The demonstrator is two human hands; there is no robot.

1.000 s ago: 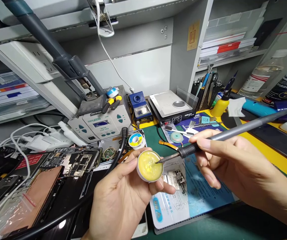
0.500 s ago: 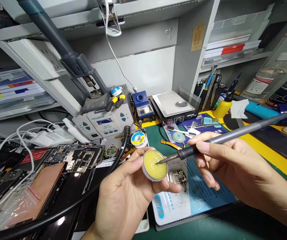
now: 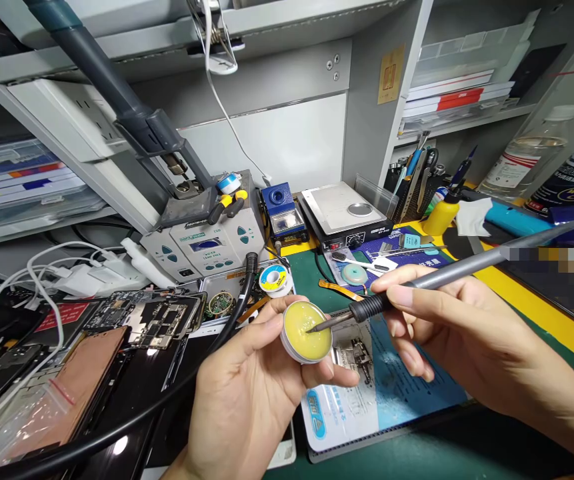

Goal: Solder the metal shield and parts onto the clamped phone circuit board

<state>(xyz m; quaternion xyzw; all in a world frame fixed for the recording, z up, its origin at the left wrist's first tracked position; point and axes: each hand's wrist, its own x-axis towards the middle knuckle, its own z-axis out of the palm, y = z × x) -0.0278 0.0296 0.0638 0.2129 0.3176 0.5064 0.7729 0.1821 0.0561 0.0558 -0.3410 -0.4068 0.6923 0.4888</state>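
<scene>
My left hand (image 3: pixel 247 387) holds a round metal tin of yellow flux paste (image 3: pixel 307 331) between thumb and fingers, open side up. My right hand (image 3: pixel 451 333) grips a soldering iron (image 3: pixel 467 265) with a grey handle and black rubber grip. The iron's thin metal tip (image 3: pixel 329 322) rests in the paste near the tin's left side, and the hands stay apart. A flat orange flex cable (image 3: pixel 337 290) lies on the green mat below the hands.
Phone logic boards (image 3: pixel 149 323) and a black hose (image 3: pixel 227 340) lie left of my hands. Behind stand a solder wire spool (image 3: pixel 274 279), a soldering station (image 3: pixel 197 243) and a preheater plate (image 3: pixel 344 213). A printed booklet (image 3: pixel 351 393) lies beneath my hands.
The iron's tip has shifted slightly left and down within the paste. The tin and both hands have moved little, and the whole view has shifted a little.
</scene>
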